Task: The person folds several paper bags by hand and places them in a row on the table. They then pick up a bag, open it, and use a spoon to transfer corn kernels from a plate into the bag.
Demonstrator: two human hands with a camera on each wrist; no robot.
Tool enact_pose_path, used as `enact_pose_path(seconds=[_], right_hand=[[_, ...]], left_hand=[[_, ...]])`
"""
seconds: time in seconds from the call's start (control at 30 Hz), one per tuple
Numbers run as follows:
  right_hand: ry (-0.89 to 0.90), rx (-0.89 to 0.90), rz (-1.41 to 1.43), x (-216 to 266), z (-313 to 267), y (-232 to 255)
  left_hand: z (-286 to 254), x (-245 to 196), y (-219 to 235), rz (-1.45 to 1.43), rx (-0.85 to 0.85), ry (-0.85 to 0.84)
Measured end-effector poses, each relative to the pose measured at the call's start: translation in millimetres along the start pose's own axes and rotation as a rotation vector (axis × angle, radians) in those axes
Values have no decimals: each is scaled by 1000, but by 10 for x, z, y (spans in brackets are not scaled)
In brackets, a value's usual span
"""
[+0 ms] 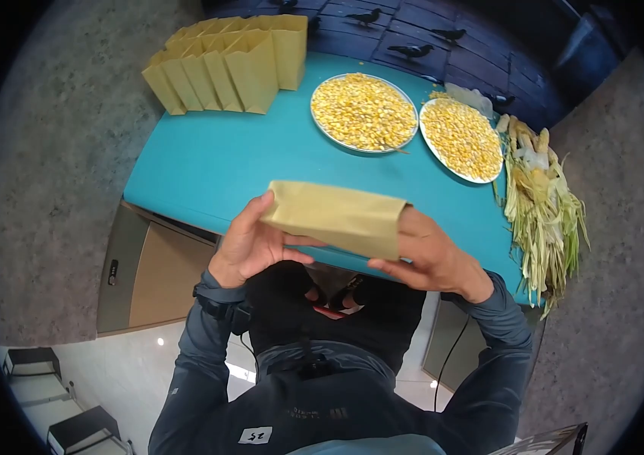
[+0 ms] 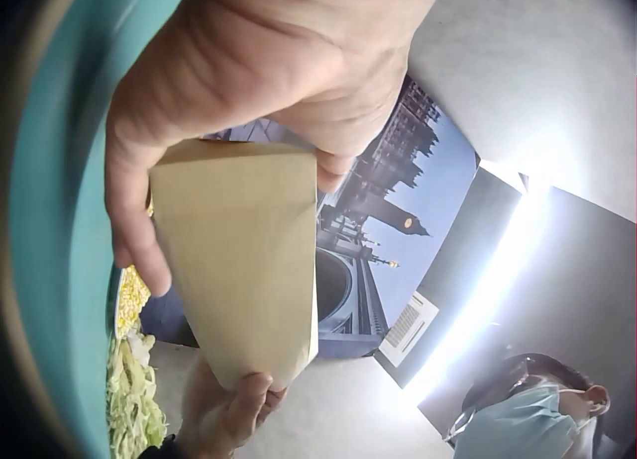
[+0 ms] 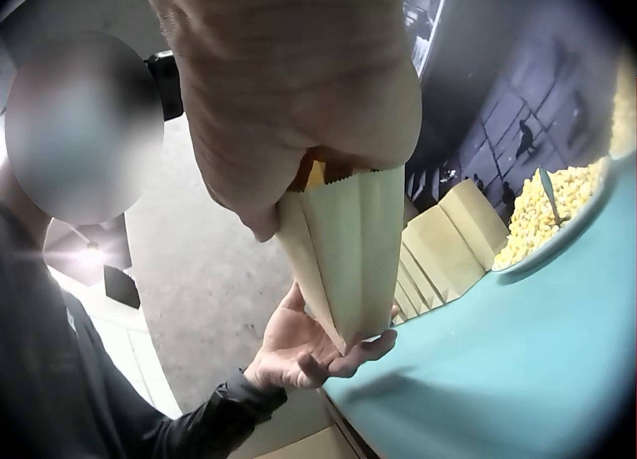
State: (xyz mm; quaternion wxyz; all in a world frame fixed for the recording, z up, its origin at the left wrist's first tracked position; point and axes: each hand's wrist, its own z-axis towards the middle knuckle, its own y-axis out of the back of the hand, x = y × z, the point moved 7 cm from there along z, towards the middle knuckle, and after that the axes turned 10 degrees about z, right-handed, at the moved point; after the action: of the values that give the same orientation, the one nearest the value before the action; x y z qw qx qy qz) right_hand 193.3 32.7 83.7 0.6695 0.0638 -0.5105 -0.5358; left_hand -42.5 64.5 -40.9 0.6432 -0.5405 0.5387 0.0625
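A brown paper bag point(image 1: 337, 216) lies sideways in the air between both hands, over the near table edge. My left hand point(image 1: 242, 243) cradles its bottom end; in the left wrist view the thumb and fingers point(image 2: 134, 220) stand on opposite sides of that end. At the mouth, my right hand point(image 1: 432, 254) has its fingers inside the bag and its thumb outside, gripping the wall. The jagged rim point(image 3: 358, 176) shows beneath the right palm in the right wrist view. The right fingers inside the bag are hidden.
Several upright paper bags point(image 1: 250, 68) stand at the table's back left. Two round dishes of corn kernels, one in the middle point(image 1: 363, 114) and one to its right point(image 1: 462, 140), sit at the back. Corn husks point(image 1: 542, 205) hang over the right edge of the teal table point(image 1: 208, 159).
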Motion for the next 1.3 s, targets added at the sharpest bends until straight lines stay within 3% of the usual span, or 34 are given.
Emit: enact_pose_path(seconds=[0.03,0.17,0.27,0.3,0.37,0.4,0.47,0.57,0.6,0.67,0.77,0.87,1.0,1.07,1.2,1.27,1.3], right_hand=[[61,-2,1,74,26,-25],[56,71,-4,32,-83,-98],[-66,-45,199,-53,-143,-56],[-215,-96,358,-130,-160,-41],[-421,-179,607,-256,-240,-79],[-419,-176,609,-252,-250,-106],[-606,-311,876,-376,-333,-180],[-608,-300,926,-381,-348,-180],[-606,-298,929,-365,-337,-175],[-557,-305,826,-306,-314,-127],[-501,-273,750,-306,-300,-136],[-447,-229,738,-278,-299,-161],[-431,-183,714,-236,-259,-72],[-261,-107,440,-167,-182,12],[-221,-108,311,-32,-73,168],[-31,23,61,99,37,121],[2,89,-4,72,18,67]], left_hand=[[-22,-2,47,-1,-86,-37],[-105,-76,59,75,-120,-82],[-106,-133,24,123,-159,-213],[-90,-103,3,123,-159,-210],[-77,-184,-70,368,-176,-389],[-75,-196,-92,369,-179,-391],[-101,-219,-133,477,-199,-369],[-108,-188,42,682,-297,-303],[-110,-205,8,684,-300,-303],[-106,-231,-201,313,-92,-372],[-88,-145,0,428,-107,-477],[-87,-181,-62,596,-144,-406],[-88,-189,-52,581,-196,-340],[-77,-212,-19,582,-182,-380],[-88,-299,-120,451,-173,-493],[-84,-132,-176,-26,115,-237],[-67,-62,-166,-45,65,-173]])
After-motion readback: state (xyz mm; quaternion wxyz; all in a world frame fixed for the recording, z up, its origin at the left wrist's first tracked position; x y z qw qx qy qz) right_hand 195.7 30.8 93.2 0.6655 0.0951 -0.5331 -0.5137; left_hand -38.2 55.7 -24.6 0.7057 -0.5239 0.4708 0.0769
